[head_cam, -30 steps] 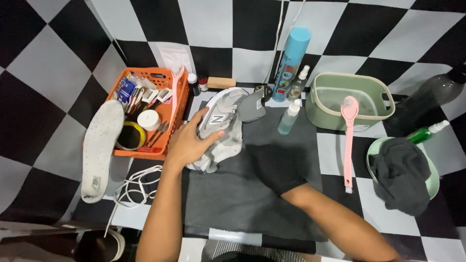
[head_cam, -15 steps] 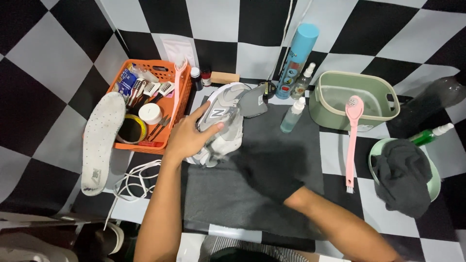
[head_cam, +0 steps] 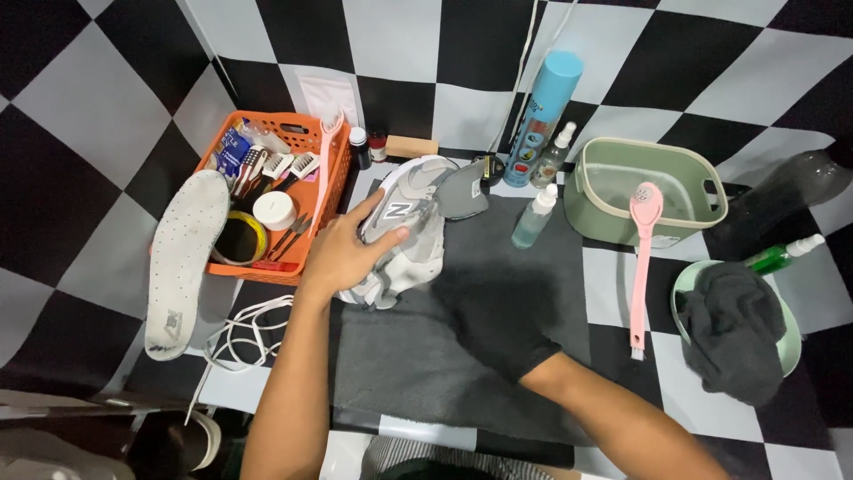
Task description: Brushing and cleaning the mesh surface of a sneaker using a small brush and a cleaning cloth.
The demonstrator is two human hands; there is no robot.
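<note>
My left hand [head_cam: 342, 253] grips a grey and white sneaker [head_cam: 410, 206] from the side. The sneaker lies tilted at the far left corner of a dark grey mat [head_cam: 400, 373]. My right hand [head_cam: 498, 311] is covered by a black cloth or mitt and rests flat on the mat, just right of the sneaker. Its fingers are hidden under the cloth. A loose grey tongue piece or pad [head_cam: 462, 191] lies against the sneaker's far side.
An orange basket [head_cam: 275, 117] of brushes and tins stands at the left, with a white insole [head_cam: 182, 258] and white laces [head_cam: 244, 329] beside it. Right of the mat are a blue spray can [head_cam: 542, 116], a small spray bottle [head_cam: 536, 218], a green tub [head_cam: 706, 182], a pink brush [head_cam: 641, 258] and a green bowl [head_cam: 682, 293] holding a dark cloth.
My left hand keeps its hold on the sneaker and has turned it slightly. The covered right hand stays on the mat in about the same place.
</note>
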